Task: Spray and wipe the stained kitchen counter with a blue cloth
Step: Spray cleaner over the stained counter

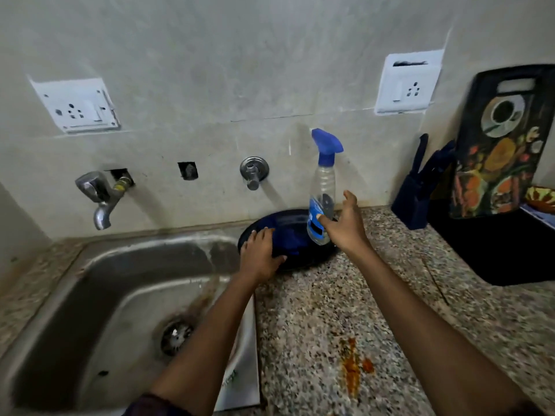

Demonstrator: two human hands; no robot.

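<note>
Orange-red stain (pixel 354 366) on speckled granite table (pixel 390 295) untouched; fetching: right hand (pixel 345 226) spread beside clear blue-capped spray bottle (pixel 322 190), left hand (pixel 259 255) flat on dark blue tray (pixel 295 235) behind stain; next, clasp bottle.

You won't find a word you can read anywhere here. The spray bottle (pixel 322 190) carries a blue label low on its body, but its print is too blurred to make out (only patches of blue, white and a dark block show). The chopping board (pixel 500 142) leaning on the wall bears pictures of a cup and fruit, no lettering you can read.
</note>
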